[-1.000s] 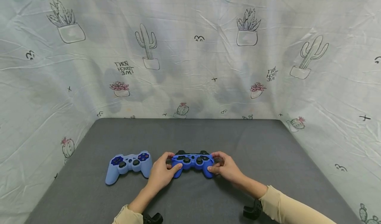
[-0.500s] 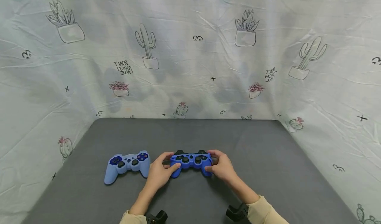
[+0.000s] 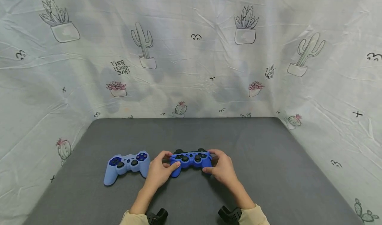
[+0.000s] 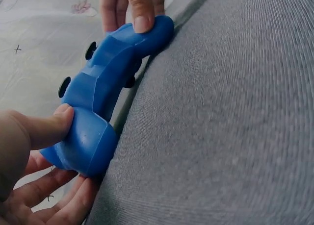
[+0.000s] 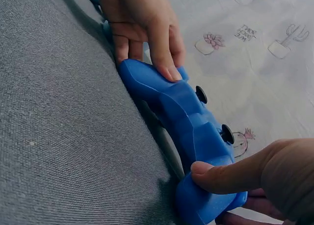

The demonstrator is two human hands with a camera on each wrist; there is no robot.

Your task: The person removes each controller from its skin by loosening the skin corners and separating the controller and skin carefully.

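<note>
Both hands on the dark blue controller [image 3: 191, 160] at the grey worktop's [image 3: 262, 158] near middle: left hand [image 3: 158, 172] grips its left handle, right hand [image 3: 222, 168] its right, thumbs on top. Light blue controller [image 3: 126, 165] lies just left.

backdrop cloth [image 3: 191, 69], mirrored "DON'T TOUCH ME" x2 (beside cactus prints)

Two game controllers: one dark blue controller [image 3: 191, 160], one light blue controller [image 3: 126, 165].
</note>
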